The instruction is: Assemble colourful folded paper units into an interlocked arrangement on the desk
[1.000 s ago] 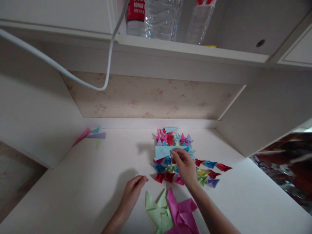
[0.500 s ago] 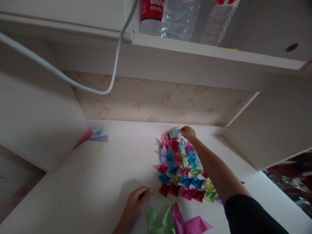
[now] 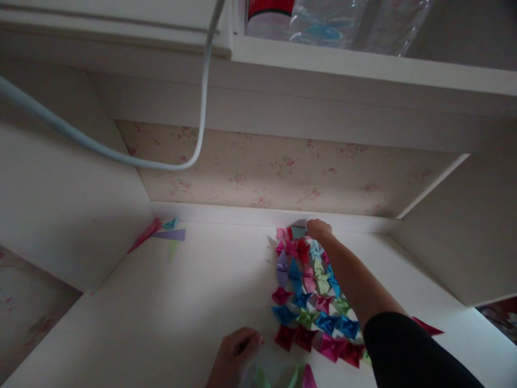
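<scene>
Paper of pale blue (image 3: 299, 232) sits at the far end of the desk (image 3: 169, 318), in the back row of folded papers (image 3: 295, 276), near the rear wall. Right hand (image 3: 319, 229) reaches out to just beside its right end; the fingertips are hidden, so I cannot tell whether that grip is clamped on it. Rows of folded papers in red, blue, pink, green and purple run toward the near edge, partly covered by the right forearm and its black sleeve (image 3: 420, 353). Left hand (image 3: 238, 353) is low over the desk, left of the front row, fingers curled and grip together. Green tips (image 3: 262, 377) and a pink tip (image 3: 309, 377) show beside it at the bottom edge. A purple strip (image 3: 170, 235) lies in the far left corner.
</scene>
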The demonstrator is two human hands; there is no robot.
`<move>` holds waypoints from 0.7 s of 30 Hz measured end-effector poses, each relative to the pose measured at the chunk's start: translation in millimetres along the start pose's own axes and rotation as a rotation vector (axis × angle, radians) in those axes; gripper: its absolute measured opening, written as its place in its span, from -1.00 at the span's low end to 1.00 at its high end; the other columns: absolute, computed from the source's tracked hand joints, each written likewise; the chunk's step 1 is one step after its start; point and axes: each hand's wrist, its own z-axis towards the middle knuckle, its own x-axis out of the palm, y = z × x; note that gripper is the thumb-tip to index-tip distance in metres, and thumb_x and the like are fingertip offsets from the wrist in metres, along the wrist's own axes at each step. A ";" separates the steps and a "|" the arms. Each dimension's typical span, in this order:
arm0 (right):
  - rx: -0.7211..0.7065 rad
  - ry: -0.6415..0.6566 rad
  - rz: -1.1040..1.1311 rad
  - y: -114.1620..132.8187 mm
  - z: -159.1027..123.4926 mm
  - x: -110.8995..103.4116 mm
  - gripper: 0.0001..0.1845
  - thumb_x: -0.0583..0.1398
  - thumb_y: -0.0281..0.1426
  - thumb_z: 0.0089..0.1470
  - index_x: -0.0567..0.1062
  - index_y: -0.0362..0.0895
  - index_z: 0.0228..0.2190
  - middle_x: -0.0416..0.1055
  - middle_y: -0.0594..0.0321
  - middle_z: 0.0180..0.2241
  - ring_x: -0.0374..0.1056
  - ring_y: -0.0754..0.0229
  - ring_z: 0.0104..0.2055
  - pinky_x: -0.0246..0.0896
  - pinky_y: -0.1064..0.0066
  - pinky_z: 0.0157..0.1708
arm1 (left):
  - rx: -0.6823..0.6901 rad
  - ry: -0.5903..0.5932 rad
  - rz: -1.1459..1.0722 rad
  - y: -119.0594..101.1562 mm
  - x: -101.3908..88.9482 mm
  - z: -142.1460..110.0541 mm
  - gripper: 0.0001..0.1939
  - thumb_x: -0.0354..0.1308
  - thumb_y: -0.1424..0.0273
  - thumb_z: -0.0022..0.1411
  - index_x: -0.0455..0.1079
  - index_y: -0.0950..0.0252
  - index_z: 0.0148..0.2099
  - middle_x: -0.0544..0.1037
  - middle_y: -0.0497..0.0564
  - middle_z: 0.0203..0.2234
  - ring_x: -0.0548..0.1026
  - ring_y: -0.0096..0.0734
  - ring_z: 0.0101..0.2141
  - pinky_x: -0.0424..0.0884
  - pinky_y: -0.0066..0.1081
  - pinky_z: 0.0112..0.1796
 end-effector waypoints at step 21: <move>-0.262 -0.018 0.795 10.8 -193.3 -35.3 -0.48 0.05 0.04 0.09 0.45 -0.11 -0.57 0.33 0.32 -0.64 0.20 0.29 -0.59 -0.01 0.47 -0.58 | 0.028 -0.044 0.024 -15.5 -1.8 -7.5 -0.63 0.05 0.11 0.18 0.42 0.33 -0.39 0.28 -0.12 -0.63 0.18 -0.52 -0.59 0.07 -0.49 -0.54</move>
